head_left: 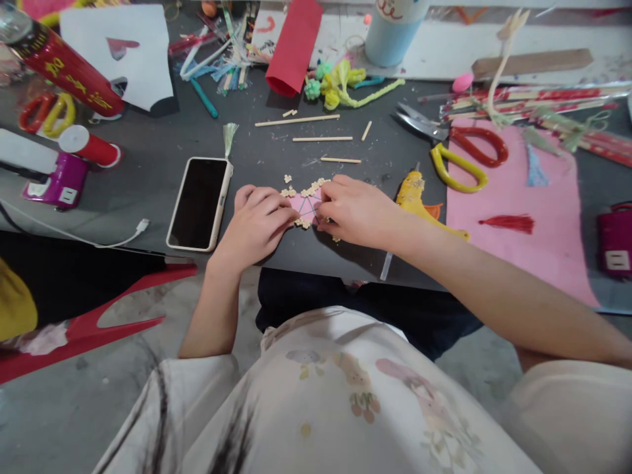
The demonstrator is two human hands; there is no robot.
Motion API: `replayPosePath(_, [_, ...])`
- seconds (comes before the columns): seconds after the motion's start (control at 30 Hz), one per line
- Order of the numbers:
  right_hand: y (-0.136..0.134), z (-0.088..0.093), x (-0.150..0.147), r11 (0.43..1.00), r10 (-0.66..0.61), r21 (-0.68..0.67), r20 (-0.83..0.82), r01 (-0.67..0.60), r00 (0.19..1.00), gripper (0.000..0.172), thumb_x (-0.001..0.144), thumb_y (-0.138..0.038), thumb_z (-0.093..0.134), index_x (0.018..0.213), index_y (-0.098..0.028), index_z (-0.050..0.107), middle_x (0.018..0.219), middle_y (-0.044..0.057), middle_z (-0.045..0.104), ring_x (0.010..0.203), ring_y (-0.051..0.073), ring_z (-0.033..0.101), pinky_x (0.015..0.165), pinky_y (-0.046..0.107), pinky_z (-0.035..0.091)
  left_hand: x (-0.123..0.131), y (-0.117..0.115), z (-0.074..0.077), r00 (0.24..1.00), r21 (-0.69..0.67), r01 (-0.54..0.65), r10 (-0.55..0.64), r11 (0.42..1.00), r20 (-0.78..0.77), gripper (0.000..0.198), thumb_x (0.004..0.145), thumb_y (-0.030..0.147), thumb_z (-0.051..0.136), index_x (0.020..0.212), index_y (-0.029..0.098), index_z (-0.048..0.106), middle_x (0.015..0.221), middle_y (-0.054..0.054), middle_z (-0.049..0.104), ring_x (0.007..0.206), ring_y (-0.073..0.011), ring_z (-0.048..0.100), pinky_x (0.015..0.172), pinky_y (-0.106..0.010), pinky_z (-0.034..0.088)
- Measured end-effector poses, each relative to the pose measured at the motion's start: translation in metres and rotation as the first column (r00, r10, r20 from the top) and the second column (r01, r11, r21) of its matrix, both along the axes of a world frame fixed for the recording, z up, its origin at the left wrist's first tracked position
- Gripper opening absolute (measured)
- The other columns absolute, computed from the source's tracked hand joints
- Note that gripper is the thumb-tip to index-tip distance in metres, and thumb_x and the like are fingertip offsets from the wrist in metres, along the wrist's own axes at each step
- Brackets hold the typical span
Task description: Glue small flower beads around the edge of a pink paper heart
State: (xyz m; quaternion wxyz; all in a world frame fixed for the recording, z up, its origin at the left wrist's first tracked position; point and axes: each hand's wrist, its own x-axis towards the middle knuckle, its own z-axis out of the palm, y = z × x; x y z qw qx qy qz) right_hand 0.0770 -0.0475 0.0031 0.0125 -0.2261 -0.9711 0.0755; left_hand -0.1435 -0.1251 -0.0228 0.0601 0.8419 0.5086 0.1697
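Observation:
Near the table's front edge lies a small pink paper piece point(307, 207) crossed by dark lines, with clusters of small beige bits point(316, 187) along its borders. My left hand point(261, 217) has its fingers bent and held together at the left side of this paper, gripping it. On the opposite side my right hand point(355, 209) is closed, its fingertips at the paper's right edge. The fingers cover both ends of the piece. One loose beige cluster point(288, 178) sits just above it. Right beside my right forearm is a yellow glue gun point(412, 192), partly hidden under the arm.
A phone point(200, 204) lies left of my hands. Thin wooden sticks point(322, 139) are spread beyond them. Scissors point(457, 141) rest partly on pink paper point(557, 237) at right. A thread spool point(91, 146), red can point(74, 72) and blue-white cup point(395, 33) stand farther out.

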Motion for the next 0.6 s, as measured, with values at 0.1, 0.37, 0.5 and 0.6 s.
replayPosePath(0.1, [0.0, 0.0, 0.0, 1.0, -0.001, -0.009, -0.002, 0.001, 1.0, 0.023, 0.092, -0.025, 0.056, 0.09, -0.01, 0.074, 0.096, 0.015, 0.063, 0.091, 0.024, 0.047, 0.072, 0.034, 0.034, -0.001, -0.001, 0.002, 1.0, 0.008, -0.003, 0.003, 1.0, -0.018, 0.025, 0.099, 0.031, 0.043, 0.107, 0.029, 0.067, 0.107, -0.004, 0.069, 0.111, -0.0244, 0.054, 0.101, -0.05, 0.033])
replayPosePath(0.37, [0.0, 0.0, -0.001, 1.0, 0.001, 0.002, -0.003, -0.001, 1.0, 0.022, 0.092, -0.023, 0.056, 0.09, -0.01, 0.074, 0.094, 0.014, 0.063, 0.091, 0.023, 0.047, 0.073, 0.033, 0.034, 0.008, 0.003, 0.002, 0.999, 0.012, 0.034, -0.034, 0.999, -0.024, 0.025, 0.099, 0.031, 0.043, 0.106, 0.027, 0.067, 0.107, -0.006, 0.069, 0.112, -0.0249, 0.054, 0.102, -0.05, 0.033])
replayPosePath(0.5, [0.001, 0.0, 0.0, 1.0, 0.006, -0.005, 0.004, -0.006, 1.0, 0.023, 0.092, -0.024, 0.056, 0.091, -0.01, 0.074, 0.094, 0.014, 0.062, 0.091, 0.024, 0.048, 0.073, 0.034, 0.033, 0.003, 0.001, 0.0, 1.0, 0.007, 0.009, -0.009, 1.0, -0.001, 0.022, 0.097, 0.033, 0.05, 0.111, 0.027, 0.065, 0.113, -0.006, 0.068, 0.115, -0.0266, 0.054, 0.103, -0.051, 0.032])
replayPosePath(0.6, [0.002, 0.001, 0.0, 1.0, 0.018, -0.018, 0.007, -0.017, 1.0, 0.022, 0.091, -0.024, 0.057, 0.092, -0.009, 0.074, 0.095, 0.015, 0.062, 0.091, 0.024, 0.048, 0.073, 0.034, 0.033, -0.006, -0.001, -0.001, 0.998, 0.026, -0.065, 0.065, 0.998, 0.007, 0.026, 0.094, 0.038, 0.055, 0.114, 0.025, 0.064, 0.115, -0.008, 0.067, 0.115, -0.0281, 0.055, 0.101, -0.05, 0.034])
